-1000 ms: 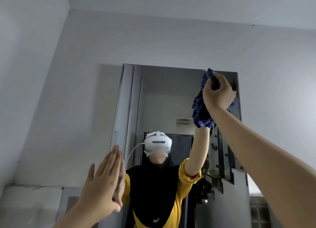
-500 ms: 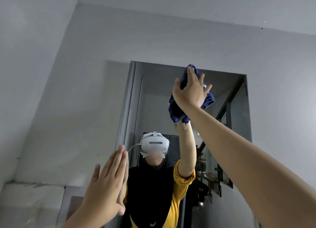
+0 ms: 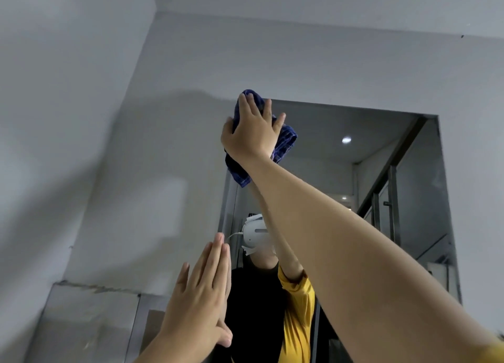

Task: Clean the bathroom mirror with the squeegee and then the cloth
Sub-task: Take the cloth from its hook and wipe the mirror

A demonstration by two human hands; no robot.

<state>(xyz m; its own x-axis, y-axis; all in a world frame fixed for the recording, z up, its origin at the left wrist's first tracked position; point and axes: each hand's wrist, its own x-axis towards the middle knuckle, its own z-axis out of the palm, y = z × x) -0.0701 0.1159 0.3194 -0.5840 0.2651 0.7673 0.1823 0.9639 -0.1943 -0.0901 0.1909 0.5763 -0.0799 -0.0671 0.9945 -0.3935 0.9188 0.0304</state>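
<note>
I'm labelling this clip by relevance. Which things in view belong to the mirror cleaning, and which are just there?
In the job:
- blue cloth, pressed to the glass by the right hand
- mirror
- left hand, flat at the mirror's left edge

Just there:
- grey wall
- glass panel, lower left

No squeegee in view.

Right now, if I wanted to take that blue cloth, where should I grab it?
Probably the loose corner hanging at the bottom of the blue cloth, coming from below and the left. The right hand presses the bunched upper part flat against the mirror, covering it, while that lower flap dangles free beneath the wrist.
</note>
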